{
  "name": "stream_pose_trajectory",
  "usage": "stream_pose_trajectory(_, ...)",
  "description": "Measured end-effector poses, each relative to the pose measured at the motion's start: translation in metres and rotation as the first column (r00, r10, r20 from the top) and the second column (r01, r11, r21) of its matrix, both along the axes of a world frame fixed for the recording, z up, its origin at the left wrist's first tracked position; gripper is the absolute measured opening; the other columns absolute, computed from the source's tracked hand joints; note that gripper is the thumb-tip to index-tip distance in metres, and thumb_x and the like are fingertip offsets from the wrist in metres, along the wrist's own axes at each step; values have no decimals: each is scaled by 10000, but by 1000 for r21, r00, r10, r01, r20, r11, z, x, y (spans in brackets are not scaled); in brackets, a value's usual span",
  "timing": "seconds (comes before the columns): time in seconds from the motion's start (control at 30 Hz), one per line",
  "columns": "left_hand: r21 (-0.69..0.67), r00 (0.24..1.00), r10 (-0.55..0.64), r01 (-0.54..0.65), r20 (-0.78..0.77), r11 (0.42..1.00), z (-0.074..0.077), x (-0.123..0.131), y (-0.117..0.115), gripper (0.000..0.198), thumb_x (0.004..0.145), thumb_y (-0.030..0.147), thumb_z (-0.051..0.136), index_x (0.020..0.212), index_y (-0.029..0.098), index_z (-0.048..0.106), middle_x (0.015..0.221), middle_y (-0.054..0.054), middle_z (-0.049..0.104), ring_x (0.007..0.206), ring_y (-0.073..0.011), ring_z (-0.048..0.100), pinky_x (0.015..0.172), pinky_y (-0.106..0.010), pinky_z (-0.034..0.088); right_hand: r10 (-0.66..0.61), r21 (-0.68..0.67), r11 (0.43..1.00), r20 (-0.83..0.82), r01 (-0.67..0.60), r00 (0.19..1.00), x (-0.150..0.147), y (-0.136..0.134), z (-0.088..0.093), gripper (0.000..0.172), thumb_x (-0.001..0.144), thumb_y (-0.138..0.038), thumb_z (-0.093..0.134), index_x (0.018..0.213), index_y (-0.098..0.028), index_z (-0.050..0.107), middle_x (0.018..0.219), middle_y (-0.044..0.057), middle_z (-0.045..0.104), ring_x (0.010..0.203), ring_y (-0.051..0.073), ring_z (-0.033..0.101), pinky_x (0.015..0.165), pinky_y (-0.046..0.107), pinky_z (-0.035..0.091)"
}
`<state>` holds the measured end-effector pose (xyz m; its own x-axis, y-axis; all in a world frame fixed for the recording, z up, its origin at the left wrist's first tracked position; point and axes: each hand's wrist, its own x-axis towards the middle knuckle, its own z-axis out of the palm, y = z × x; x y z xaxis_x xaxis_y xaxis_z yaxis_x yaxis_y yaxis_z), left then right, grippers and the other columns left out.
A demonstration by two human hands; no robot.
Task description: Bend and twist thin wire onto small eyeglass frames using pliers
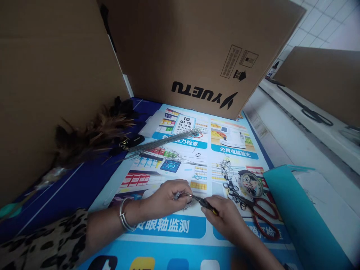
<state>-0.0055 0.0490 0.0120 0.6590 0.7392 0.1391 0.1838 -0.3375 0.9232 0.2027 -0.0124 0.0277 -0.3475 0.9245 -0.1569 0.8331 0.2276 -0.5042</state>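
Note:
My left hand [173, 194], with a silver bangle on its wrist, is closed in a pinch on a small piece of thin wire [180, 195]. Wrapped in my right hand [225, 216] are pliers [207, 204] with black and yellow handles. Their narrow jaws reach the wire at my left fingertips; whether they grip it is too small to tell. Beyond my hands, a bundle of thin straight wires [165, 140] lies across the printed sheet. Several small dark loops [233, 191] lie in a cluster past my right hand, beside red-handled scissors [266, 217].
A round cartoon-printed container [251, 183] sits by the scissors. An open teal box [298, 213] stands at the right. Brown feathers [95, 131] and a black key fob [135, 140] lie at the left. A large cardboard box [194, 52] closes off the back.

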Motion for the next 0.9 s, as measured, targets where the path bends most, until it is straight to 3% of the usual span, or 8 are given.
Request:
stream_pose_trajectory(0.17,-37,1000,-8,9,22,999,-3,0,0,90,776,146,504,717,130,570,672,-2,546,616,-95,492,577,-200,396,-7,1,1000,-7,7,1000,-1,-2,0,166,842,-277,447,705,-191,481,681,-9,509,639,114,482,543,191,299)
stream_pose_trajectory(0.27,-56,1000,2,0,29,998,-3,0,0,88,773,137,501,709,129,561,658,2,536,609,-93,487,577,-200,396,-42,71,997,11,41,999,-5,-4,-3,104,838,-261,443,844,-208,533,773,13,537,705,136,496,569,202,327)
stream_pose_trajectory(0.4,-56,999,26,-24,43,998,-2,-1,0,80,775,158,508,737,124,570,674,-5,532,608,-96,483,574,-207,398,-56,159,986,-6,56,998,-7,-7,-9,181,833,-247,443,983,-222,541,857,32,552,788,158,502,647,226,374)
stream_pose_trajectory(0.9,209,995,92,-99,44,973,2,1,-3,126,713,44,476,670,135,551,655,-10,539,617,-102,492,584,-208,387,-111,355,931,48,87,993,-10,-13,-21,258,829,-261,461,1064,-187,537,876,71,554,800,188,503,686,281,419)
